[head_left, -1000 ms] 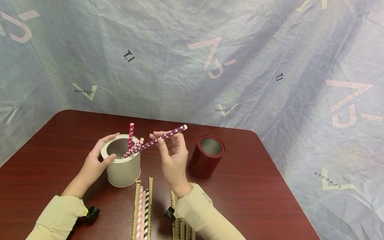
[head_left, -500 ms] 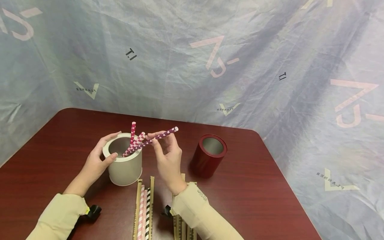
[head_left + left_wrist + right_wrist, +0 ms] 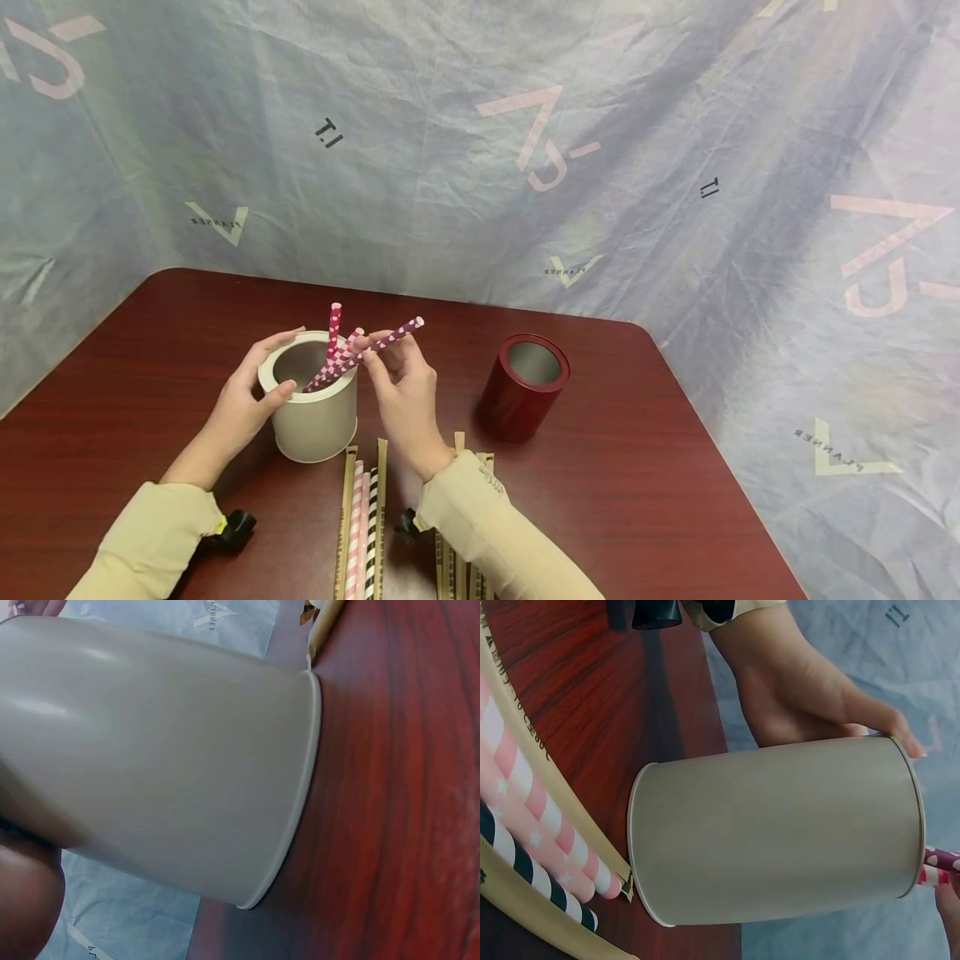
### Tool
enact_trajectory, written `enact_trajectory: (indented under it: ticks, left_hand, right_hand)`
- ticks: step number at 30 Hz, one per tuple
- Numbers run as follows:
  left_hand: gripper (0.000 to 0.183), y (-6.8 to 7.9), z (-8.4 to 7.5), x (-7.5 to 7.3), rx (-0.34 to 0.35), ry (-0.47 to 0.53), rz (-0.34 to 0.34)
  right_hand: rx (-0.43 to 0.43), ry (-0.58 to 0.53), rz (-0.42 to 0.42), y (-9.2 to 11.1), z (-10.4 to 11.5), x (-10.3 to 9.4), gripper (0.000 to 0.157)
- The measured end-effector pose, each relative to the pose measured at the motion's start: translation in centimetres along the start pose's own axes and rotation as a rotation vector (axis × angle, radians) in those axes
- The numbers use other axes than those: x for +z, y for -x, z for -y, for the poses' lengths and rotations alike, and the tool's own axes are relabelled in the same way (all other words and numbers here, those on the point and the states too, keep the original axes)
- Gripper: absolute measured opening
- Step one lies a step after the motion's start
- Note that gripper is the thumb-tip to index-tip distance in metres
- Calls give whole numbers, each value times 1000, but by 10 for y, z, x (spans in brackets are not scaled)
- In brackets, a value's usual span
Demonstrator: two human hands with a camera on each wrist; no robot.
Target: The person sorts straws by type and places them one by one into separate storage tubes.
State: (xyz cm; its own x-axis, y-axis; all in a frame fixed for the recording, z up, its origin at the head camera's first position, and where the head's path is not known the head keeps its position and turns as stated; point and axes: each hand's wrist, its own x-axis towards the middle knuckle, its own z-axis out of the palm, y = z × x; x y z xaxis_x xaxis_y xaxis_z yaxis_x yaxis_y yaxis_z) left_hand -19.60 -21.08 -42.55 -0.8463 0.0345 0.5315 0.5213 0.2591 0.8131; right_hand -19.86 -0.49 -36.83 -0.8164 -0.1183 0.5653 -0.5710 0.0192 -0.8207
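Note:
My left hand [image 3: 238,407] grips the rim of a cream-coloured can [image 3: 317,427], thumb on the near side and fingers around the far left. In the right wrist view the left hand [image 3: 802,697] lies along the can's wall [image 3: 780,832]. My right hand [image 3: 408,404] pinches a purple paper straw with white hearts [image 3: 399,332] beside the can's right rim. This straw leans to the right, its lower end inside the can. A red heart-patterned straw [image 3: 334,321] stands more upright in there, beside a leaning pink-and-white checked straw [image 3: 357,335]. The straws' bottom ends are hidden.
A dark red can [image 3: 521,400] stands to the right on the wooden table [image 3: 637,467]. In front lie a pink-striped straw [image 3: 355,533], a black-striped straw [image 3: 371,529] and paper-wrapped straws [image 3: 382,492]. More wrapped straws [image 3: 450,567] are partly under my right sleeve [image 3: 495,533].
My right hand has moved left toward the cream can, bringing the purple straw's upper end with it. The left hand keeps its grip on the can.

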Motion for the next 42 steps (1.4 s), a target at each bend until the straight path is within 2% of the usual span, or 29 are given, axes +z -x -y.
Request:
enact_trajectory:
  ticks: [18, 36, 42]
  left_hand:
    - [60, 0, 0, 0, -9, 0, -4]
    - [60, 0, -1, -1, -16, -22, 1]
    - [60, 0, 0, -2, -20, -20, 7]
  right_hand:
    - [67, 20, 19, 2, -2, 7, 19]
    - [60, 54, 35, 3, -3, 8, 20]
    - [69, 129, 40, 4, -4, 8, 21]
